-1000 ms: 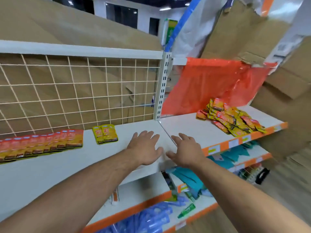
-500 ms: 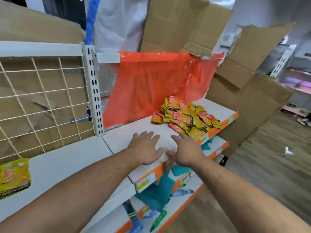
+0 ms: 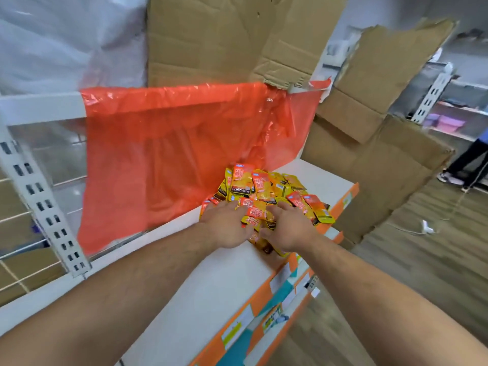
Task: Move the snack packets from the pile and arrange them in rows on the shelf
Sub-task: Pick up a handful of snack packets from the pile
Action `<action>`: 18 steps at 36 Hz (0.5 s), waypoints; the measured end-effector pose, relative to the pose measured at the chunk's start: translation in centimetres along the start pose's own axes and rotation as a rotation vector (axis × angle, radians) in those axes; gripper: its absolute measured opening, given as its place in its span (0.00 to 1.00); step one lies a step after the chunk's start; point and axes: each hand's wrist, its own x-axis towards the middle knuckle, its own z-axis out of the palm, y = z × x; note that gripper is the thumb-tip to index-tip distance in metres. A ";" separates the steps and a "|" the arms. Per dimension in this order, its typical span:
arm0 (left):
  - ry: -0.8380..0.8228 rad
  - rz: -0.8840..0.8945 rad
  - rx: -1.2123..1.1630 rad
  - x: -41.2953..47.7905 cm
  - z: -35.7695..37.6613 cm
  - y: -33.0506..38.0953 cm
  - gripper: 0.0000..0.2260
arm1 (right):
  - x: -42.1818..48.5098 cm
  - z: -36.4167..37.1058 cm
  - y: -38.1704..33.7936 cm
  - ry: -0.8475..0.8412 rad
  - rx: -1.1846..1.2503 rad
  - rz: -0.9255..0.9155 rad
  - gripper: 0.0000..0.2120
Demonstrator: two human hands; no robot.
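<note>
A heap of yellow and orange snack packets (image 3: 274, 188) lies at the right end of the white shelf (image 3: 211, 286), against the orange plastic sheet. My left hand (image 3: 227, 225) rests on the heap's near left side with fingers stretched forward onto the packets. My right hand (image 3: 287, 228) lies on the near right side, fingers spread over the packets. One orange packet (image 3: 254, 213) sits between the two hands. Neither hand plainly grips a packet. The rows of arranged packets further left are out of view.
An orange plastic sheet (image 3: 171, 167) hangs behind the shelf, with cardboard sheets (image 3: 383, 167) leaning at the back and right. A white slotted upright (image 3: 39, 196) stands at the left. The shelf's orange front edge (image 3: 340, 204) is close to the heap. A person's legs (image 3: 470, 159) show far right.
My view has swung right from the arranged packets to the heap. Both hands travelled right along the shelf and now rest on the packets instead of hovering over bare shelf.
</note>
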 end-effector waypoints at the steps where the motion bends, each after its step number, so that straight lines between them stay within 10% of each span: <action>1: -0.006 -0.005 -0.004 0.8 0.0 0.1 0.30 | 0.9 0.0 0.4 0.000 0.005 -0.007 0.37; 18: 0.066 -0.347 -0.009 12.3 0.5 2.2 0.25 | 16.5 -0.7 6.6 0.033 0.033 -0.228 0.32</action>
